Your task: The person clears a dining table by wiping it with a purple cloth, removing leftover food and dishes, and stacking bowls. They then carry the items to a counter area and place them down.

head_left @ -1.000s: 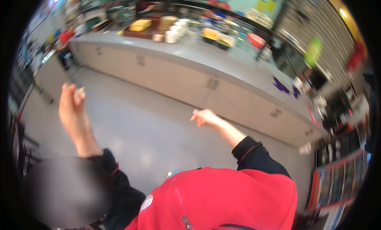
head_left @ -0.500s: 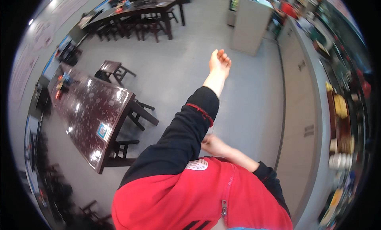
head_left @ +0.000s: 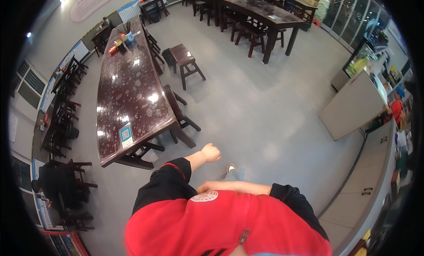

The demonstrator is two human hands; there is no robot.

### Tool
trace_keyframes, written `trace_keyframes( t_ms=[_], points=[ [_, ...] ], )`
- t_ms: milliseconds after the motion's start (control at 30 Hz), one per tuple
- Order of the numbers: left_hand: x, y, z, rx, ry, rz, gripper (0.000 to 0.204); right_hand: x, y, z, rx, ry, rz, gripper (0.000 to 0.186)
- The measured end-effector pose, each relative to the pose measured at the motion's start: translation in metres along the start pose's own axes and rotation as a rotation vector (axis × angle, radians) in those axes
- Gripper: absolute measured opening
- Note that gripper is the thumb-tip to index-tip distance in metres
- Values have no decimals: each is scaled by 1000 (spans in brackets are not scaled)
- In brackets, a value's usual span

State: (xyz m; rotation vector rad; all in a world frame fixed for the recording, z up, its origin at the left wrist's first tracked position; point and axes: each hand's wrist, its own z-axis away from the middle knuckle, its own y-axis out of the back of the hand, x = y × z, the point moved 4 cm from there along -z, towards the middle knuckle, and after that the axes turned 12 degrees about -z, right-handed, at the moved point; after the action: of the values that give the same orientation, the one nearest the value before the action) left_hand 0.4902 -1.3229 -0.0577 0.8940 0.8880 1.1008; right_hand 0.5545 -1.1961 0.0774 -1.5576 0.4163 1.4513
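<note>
My left hand [head_left: 212,153] is closed in a fist with nothing visible in it, held out over the grey floor. Its forearm is bare, and the black jacket sleeve [head_left: 161,183] with a red cuff line is bunched below the wrist. Close to my chest, my right hand [head_left: 205,187] reaches across to the inner side of that left sleeve. Its fingers look curled against the black cloth, though their tips are partly hidden. I wear a red jacket [head_left: 185,225] with a white round emblem [head_left: 204,196] and a zip.
A long dark glossy table [head_left: 137,88] bearing a blue-and-white card [head_left: 126,134] stands at left, with a wooden stool [head_left: 182,55] beyond it. Another table [head_left: 282,20] is at the back. Grey cabinets [head_left: 357,190] line the right, where a person in red [head_left: 396,108] appears.
The view has turned left, so tables and counter sit farther right. My left arm, stretched out ahead before, is lower and drawn in, its hand now a fist. The right hand stays by the left sleeve.
</note>
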Motion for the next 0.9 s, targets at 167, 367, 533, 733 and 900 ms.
trace_keyframes(
  t_ms=[167,367,533,733,900],
  points=[
    [-89,132,-79,401,313,729,26,-18,182,34,373,-229,-275,33],
    [-141,215,-149,565,178,840,26,-59,365,106,519,-98,-518,31],
    [-220,173,-206,242,559,1182,26,-59,495,130,838,-197,-852,29],
    [-346,222,-260,828,686,869,29,-139,650,34,463,51,-379,34],
    [-448,200,-283,877,654,497,34,-184,678,-88,-286,29,-883,70]
  ],
)
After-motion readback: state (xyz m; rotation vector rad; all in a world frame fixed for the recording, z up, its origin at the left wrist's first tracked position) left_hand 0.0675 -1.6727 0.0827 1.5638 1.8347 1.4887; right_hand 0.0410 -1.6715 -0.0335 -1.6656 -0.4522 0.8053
